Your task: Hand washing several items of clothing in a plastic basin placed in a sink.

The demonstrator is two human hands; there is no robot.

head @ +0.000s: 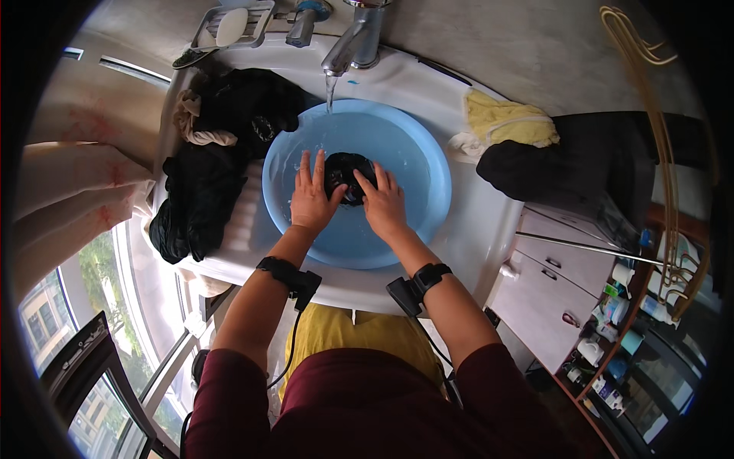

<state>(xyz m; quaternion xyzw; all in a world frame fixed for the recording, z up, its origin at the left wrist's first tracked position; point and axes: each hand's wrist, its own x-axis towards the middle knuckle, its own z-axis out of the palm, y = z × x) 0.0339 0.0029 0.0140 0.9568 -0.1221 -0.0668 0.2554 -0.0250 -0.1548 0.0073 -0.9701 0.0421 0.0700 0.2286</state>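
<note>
A light-blue plastic basin (427,229) filled with water stands in a white ceramic sink. In its middle a bunched black cloth item (344,166) lies in the water. My left hand (311,198) is at the cloth's left side, its fingers apart and its thumb near the cloth. From the right, my right hand (385,203) reaches over the cloth's edge with the fingers spread and the index finger on or just above it. Neither hand is closed around it. Water runs from a chrome faucet (350,49) into the basin's back edge.
Black garments (198,195) and a beige cloth (192,117) lie on the sink's left side. At the right are a yellow cloth (507,117) and a dark garment (573,166). A soap dish (261,26) holds white soap (232,27). Hangers (659,115) dangle at far right.
</note>
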